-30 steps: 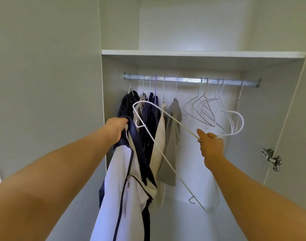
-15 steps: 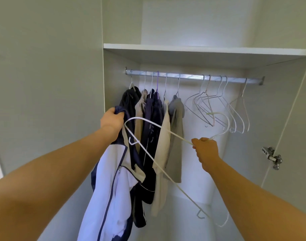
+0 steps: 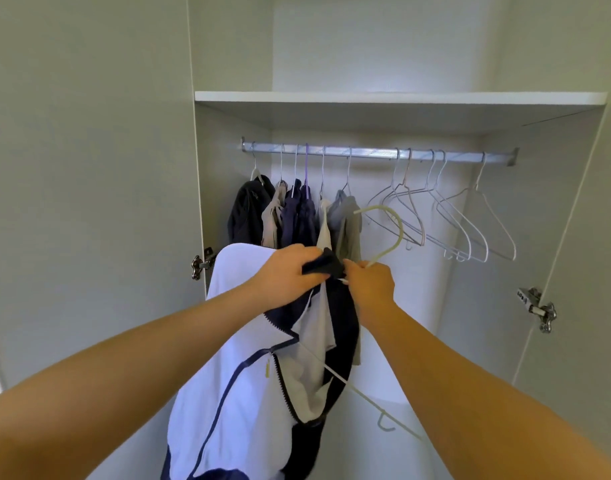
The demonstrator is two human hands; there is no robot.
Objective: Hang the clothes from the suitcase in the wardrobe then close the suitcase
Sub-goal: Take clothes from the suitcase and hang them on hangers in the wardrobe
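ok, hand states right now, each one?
Left hand: closed, holding the jacket by its dark collar.
Right hand: closed, holding the hanger just below its hook.

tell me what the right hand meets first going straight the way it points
The right hand would likely meet the jacket's dark collar, gripped in the left hand, though depth is unclear.

right hand now meets left hand | hanger arm apparently inside jacket
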